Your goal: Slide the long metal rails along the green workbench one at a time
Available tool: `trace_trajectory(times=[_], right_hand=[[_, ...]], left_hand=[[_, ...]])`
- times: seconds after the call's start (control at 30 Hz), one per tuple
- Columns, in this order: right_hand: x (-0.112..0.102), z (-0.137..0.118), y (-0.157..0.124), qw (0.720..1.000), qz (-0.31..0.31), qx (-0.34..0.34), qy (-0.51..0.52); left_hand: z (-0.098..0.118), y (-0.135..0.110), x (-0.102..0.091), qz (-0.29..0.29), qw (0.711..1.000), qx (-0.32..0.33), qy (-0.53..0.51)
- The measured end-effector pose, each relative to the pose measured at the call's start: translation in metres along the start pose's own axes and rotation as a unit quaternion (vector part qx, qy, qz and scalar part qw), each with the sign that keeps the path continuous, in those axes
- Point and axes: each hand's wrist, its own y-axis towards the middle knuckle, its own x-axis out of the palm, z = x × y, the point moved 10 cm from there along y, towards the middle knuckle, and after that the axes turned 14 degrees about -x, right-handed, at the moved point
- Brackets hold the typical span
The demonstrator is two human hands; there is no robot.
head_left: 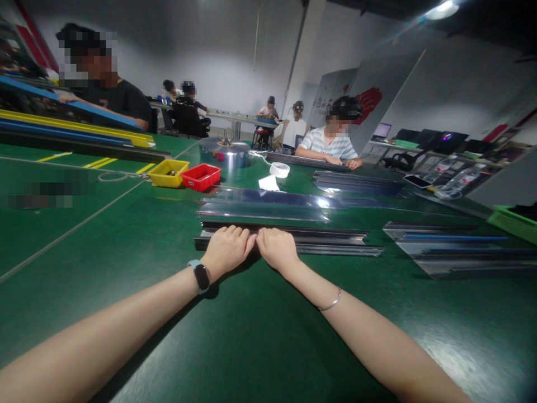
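A black channel (335, 249) is laid lengthwise from left to right on the green worktop (159, 252), well in from its far edge. It is pinched by the grip of the left hand (229, 251) and of the right hand (277, 250), with fingers folded over it and thumbs brought close together. Clear strips (260, 210) are spread just beyond, toward the far edge. Dark profiles (457, 253) are laid toward the right edge; a red tray (202, 177) and a yellow tray (168, 174) are set side by side, farther back.
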Motion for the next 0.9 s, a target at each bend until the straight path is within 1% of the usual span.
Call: trace_trajectory(times=[0.17, 0.37, 0.57, 0.77, 0.9], right_hand=[[0.0004, 0.0004, -0.0009, 1.000, 0.002, 0.002, 0.004], [0.0015, 0.0005, -0.0011, 1.000, 0.002, 0.000, -0.001], [-0.0020, -0.0001, -0.0024, 1.000, 0.019, -0.005, 0.009], [0.0020, -0.0022, -0.0021, 1.000, 0.003, -0.017, 0.005], [0.0016, -0.0016, -0.0021, 1.000, 0.003, -0.011, 0.007]], left_hand=[[0.0006, -0.0005, 0.0011, -0.008, 1.000, 0.004, -0.010], [0.0013, -0.0009, -0.0014, -0.003, 1.000, 0.010, -0.012], [0.0014, -0.0010, -0.0007, -0.005, 1.000, 0.012, -0.012], [0.0012, -0.0003, -0.0036, -0.002, 1.000, 0.004, -0.018], [0.0012, -0.0004, -0.0051, 0.004, 1.000, 0.000, -0.024]])
